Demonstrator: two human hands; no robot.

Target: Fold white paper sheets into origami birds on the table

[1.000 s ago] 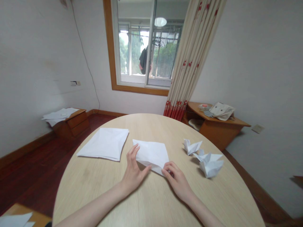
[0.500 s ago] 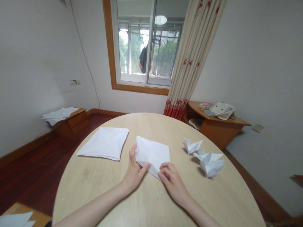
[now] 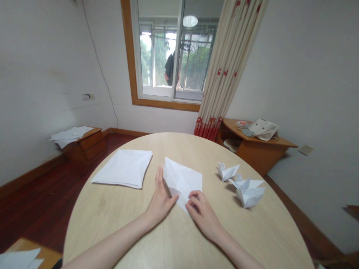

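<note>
A folded white sheet of paper lies on the round wooden table, its far corner pointing away from me. My left hand is at its left edge, fingers stretched out and thumb apart, with the thumb tip touching a lifted flap. My right hand rests over the near right part of the sheet. Its fingers are curled, and thumb and forefinger come together at the sheet's near edge. How much paper lies under those fingers is hidden.
A stack of white paper lies on the table at left. Several folded paper shapes stand at right. Beyond the table are a low drawer unit and a wooden desk beside the curtain.
The sheet has turned a little and shifted slightly right and away from me. My left fingers have straightened along its left edge. My right hand has barely moved.
</note>
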